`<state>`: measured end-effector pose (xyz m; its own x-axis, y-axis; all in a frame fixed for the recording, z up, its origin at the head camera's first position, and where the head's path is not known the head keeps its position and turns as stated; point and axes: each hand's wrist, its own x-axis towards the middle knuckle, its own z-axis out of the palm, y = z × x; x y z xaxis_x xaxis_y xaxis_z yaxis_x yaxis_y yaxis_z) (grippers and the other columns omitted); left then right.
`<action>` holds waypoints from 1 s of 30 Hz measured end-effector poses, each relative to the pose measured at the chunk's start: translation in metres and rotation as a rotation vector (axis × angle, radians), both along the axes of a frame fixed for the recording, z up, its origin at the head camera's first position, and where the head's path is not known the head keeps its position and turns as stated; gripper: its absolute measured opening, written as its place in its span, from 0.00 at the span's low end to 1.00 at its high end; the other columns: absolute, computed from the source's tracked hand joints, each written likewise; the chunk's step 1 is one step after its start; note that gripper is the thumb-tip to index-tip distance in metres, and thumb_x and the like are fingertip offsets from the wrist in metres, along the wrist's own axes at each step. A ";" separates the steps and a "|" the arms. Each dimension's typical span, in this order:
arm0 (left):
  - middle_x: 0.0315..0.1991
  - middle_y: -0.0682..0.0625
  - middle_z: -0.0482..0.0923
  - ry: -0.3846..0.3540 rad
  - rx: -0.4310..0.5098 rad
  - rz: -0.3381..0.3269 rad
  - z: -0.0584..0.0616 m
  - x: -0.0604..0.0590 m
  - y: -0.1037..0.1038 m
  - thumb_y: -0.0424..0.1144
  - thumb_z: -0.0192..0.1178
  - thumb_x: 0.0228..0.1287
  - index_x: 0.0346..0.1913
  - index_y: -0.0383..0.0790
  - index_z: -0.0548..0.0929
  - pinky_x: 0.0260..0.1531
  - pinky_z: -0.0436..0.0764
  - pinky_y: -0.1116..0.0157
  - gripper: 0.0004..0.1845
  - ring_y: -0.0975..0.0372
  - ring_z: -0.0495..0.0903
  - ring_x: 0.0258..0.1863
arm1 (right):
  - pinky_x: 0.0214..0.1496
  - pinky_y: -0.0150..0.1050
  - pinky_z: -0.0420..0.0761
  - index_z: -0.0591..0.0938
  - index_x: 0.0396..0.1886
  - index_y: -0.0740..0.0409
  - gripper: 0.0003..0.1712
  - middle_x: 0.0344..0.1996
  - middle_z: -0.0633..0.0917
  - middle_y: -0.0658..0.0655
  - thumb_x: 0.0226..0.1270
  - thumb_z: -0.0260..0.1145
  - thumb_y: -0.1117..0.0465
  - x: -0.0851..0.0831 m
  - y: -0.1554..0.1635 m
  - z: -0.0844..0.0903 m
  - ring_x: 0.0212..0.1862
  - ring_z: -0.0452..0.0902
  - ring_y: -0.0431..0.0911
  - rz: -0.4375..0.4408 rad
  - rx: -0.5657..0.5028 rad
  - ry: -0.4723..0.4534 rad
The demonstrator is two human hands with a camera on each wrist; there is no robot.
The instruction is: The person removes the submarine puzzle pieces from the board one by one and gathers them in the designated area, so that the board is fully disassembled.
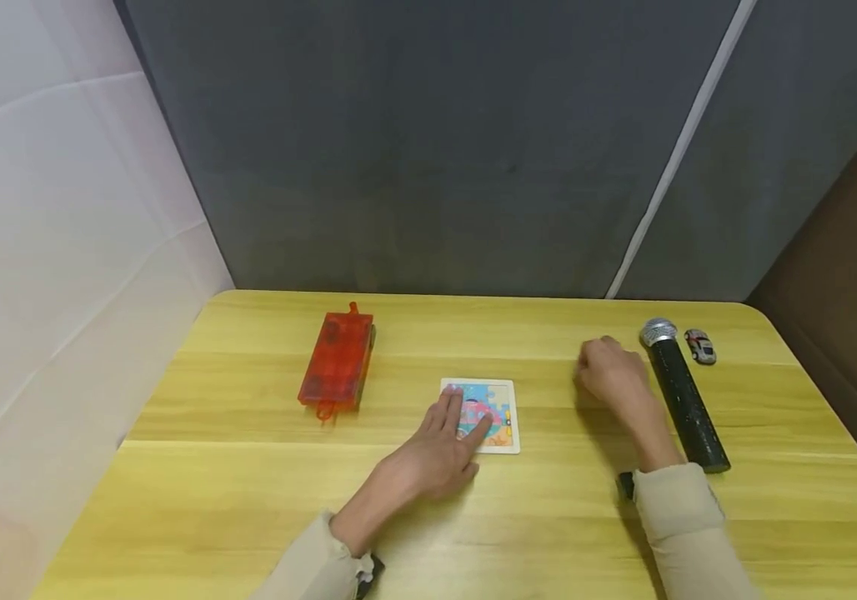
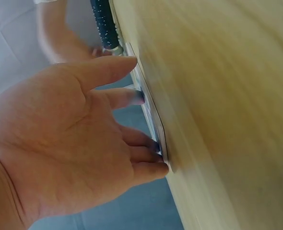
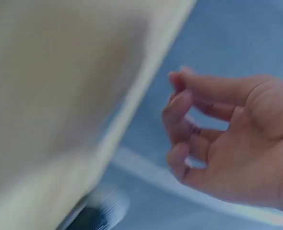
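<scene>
A small square jigsaw puzzle (image 1: 499, 437) with a white border and a pink-and-blue picture lies flat on the table. Its upper right part shows a pale patch with jigsaw outlines. My left hand (image 1: 432, 454) rests its spread, fairly straight fingertips on the puzzle's left and middle; the left wrist view shows them touching its face and edge. To the puzzle's right, my right hand (image 1: 612, 375) is above the table, beside the microphone (image 1: 687, 400). In the right wrist view, the right hand's fingers (image 3: 180, 105) curl toward the thumb, with nothing visible between them.
A translucent red box (image 1: 338, 358) with loops at its ends lies left of the puzzle. The black microphone with a silver head lies at the right, and a small toy car (image 1: 700, 347) stands beside it. A grey partition (image 1: 428, 150) rises behind the wooden table (image 1: 211, 467).
</scene>
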<state>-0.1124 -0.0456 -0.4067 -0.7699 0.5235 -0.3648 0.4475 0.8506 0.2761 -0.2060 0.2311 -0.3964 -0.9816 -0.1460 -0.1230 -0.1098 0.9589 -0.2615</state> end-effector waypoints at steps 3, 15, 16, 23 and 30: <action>0.89 0.27 0.36 0.009 0.003 0.000 -0.001 0.001 -0.001 0.45 0.55 0.88 0.90 0.46 0.56 0.88 0.50 0.46 0.36 0.40 0.37 0.90 | 0.48 0.54 0.86 0.89 0.38 0.63 0.07 0.40 0.87 0.62 0.77 0.67 0.68 0.009 -0.042 0.010 0.43 0.81 0.53 0.152 -0.103 0.022; 0.89 0.28 0.37 0.009 -0.031 -0.007 -0.002 0.001 0.000 0.48 0.55 0.88 0.90 0.49 0.55 0.88 0.52 0.46 0.37 0.41 0.38 0.91 | 0.33 0.37 0.79 0.89 0.34 0.61 0.10 0.34 0.87 0.54 0.77 0.65 0.70 0.007 -0.102 -0.006 0.32 0.76 0.44 0.211 -0.139 -0.186; 0.89 0.28 0.37 0.009 -0.037 -0.006 -0.001 0.001 0.000 0.48 0.55 0.88 0.91 0.50 0.55 0.88 0.52 0.46 0.37 0.41 0.37 0.91 | 0.33 0.36 0.79 0.89 0.35 0.62 0.10 0.34 0.86 0.54 0.77 0.65 0.70 0.007 -0.102 -0.006 0.32 0.76 0.44 0.211 -0.139 -0.191; 0.89 0.29 0.38 0.017 -0.058 -0.005 -0.001 0.001 0.000 0.49 0.55 0.88 0.90 0.50 0.56 0.87 0.53 0.45 0.37 0.41 0.39 0.91 | 0.39 0.37 0.83 0.85 0.41 0.64 0.04 0.38 0.86 0.56 0.80 0.67 0.70 0.010 -0.104 -0.006 0.37 0.79 0.46 0.197 -0.183 -0.198; 0.89 0.29 0.40 0.021 -0.057 -0.005 0.000 0.001 0.000 0.48 0.55 0.88 0.90 0.50 0.57 0.87 0.53 0.45 0.36 0.41 0.40 0.90 | 0.30 0.31 0.74 0.82 0.31 0.60 0.12 0.28 0.85 0.55 0.76 0.64 0.76 0.007 -0.103 -0.011 0.27 0.76 0.43 0.201 -0.301 -0.168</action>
<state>-0.1117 -0.0456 -0.4065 -0.7753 0.5060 -0.3779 0.4567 0.8625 0.2180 -0.1986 0.1286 -0.4077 -0.8994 -0.3875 -0.2020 -0.2194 0.8002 -0.5582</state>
